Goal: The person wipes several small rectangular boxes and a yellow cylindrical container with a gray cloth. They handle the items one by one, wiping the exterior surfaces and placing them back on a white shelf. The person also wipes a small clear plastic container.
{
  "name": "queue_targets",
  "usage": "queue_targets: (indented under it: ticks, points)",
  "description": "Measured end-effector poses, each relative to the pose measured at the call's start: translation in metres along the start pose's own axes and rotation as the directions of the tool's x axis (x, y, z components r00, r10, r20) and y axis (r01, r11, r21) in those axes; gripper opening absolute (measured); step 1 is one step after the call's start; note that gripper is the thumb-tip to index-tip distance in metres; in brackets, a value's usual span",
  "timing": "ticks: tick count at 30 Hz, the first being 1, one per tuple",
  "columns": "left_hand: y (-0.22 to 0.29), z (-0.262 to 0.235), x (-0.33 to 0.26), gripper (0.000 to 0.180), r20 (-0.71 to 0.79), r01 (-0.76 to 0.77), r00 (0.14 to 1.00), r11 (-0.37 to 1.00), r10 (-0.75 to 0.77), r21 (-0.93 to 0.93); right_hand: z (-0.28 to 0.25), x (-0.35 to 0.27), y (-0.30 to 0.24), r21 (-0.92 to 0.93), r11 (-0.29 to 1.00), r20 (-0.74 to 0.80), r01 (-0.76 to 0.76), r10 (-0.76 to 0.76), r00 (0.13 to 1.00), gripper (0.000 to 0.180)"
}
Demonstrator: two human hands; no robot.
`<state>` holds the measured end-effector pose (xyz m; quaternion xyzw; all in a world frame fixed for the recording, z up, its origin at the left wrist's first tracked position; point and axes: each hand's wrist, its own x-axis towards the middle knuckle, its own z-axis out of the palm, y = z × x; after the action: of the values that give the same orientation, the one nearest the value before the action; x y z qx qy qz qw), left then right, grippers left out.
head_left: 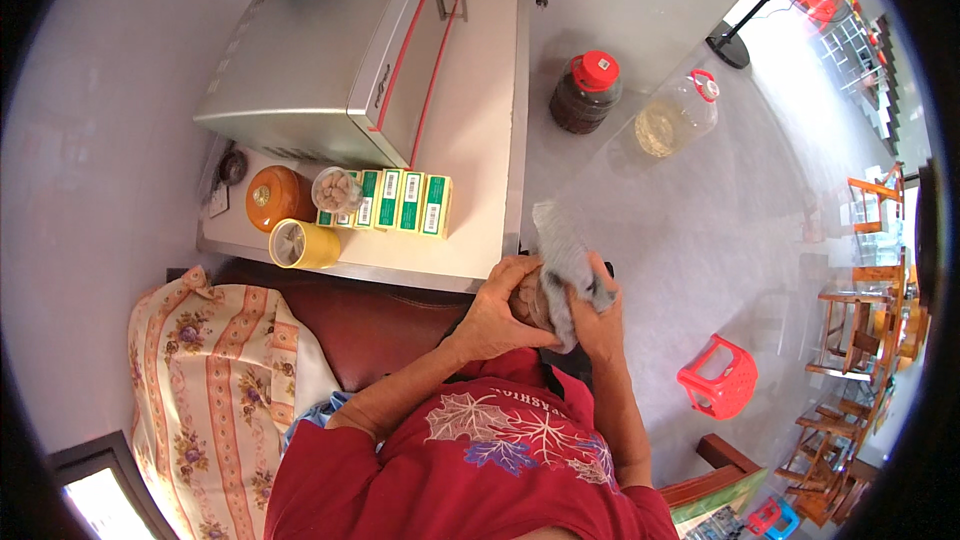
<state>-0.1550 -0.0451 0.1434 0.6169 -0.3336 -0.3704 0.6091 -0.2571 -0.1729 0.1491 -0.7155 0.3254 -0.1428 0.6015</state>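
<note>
Just in front of my body, beyond the corner of the white table, both hands are together. My left hand (494,314) is closed around a rounded brown object (530,302), mostly covered by fingers and cloth, so its exact kind is unclear. In my right hand (598,316) is a grey cloth (566,258), bunched against the brown object's right side, with one end sticking out past the fingers.
On the white table (480,190) stand a silver cabinet-shaped appliance (300,60), green-and-yellow boxes (408,202), a clear cup of nuts (336,192), an orange round container (278,197) and a yellow cup (318,246). Red-lidded jars (585,95) and a red stool (720,377) stand on the floor.
</note>
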Motion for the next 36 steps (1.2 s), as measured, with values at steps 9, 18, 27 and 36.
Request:
queue_targets:
  ticks: [9, 18, 27, 36]
  points:
    - [-0.071, -0.005, -0.01, 0.077, 0.195, -0.02, 0.981, 1.0, 0.015, 0.023, 0.01, -0.016, -0.037, -0.442, 0.694, 0.229, 0.568, -0.525, 0.82, 0.047]
    - [-0.025, 0.005, -0.004, 0.073, 0.11, -0.338, 0.94, 0.846, 0.322, 0.413, 0.016, -0.009, -0.021, -0.111, 0.976, 0.009, 0.187, -0.187, 0.982, 0.033]
    - [-0.003, 0.009, -0.006, 0.09, -0.091, -0.122, 0.986, 0.971, 0.143, 0.206, 0.007, 0.015, 0.01, 0.467, 0.877, -0.083, -0.117, 0.175, 0.981, 0.021]
    - [-0.008, 0.002, 0.002, 0.084, -0.033, 0.11, 0.991, 0.939, -0.128, -0.325, 0.001, -0.001, 0.049, 0.781, 0.613, 0.007, -0.12, 0.184, 0.983, 0.036]
